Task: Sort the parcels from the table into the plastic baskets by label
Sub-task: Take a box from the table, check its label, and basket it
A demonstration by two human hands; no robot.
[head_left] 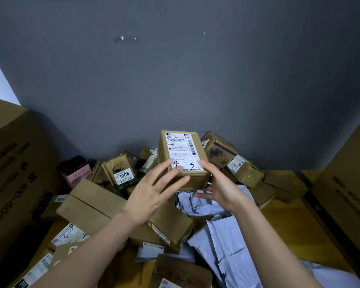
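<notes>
A small brown cardboard parcel (182,151) is held up above the heap, its white shipping label facing me with "4-3" handwritten at the bottom. My right hand (218,183) grips its lower right corner, thumb on the label, fingers underneath. My left hand (154,193) lies against its lower left with straight, spread fingers. Below them the wooden table (289,217) carries a pile of parcels: a long brown box (96,202), a box labelled "1006" (121,171) and several grey poly mailers (222,235). No plastic basket is in view.
A large cardboard carton (15,173) stands at the left and another (349,183) at the right. A grey wall (175,80) closes off the back. A pink and black box (76,170) sits at the rear left of the pile.
</notes>
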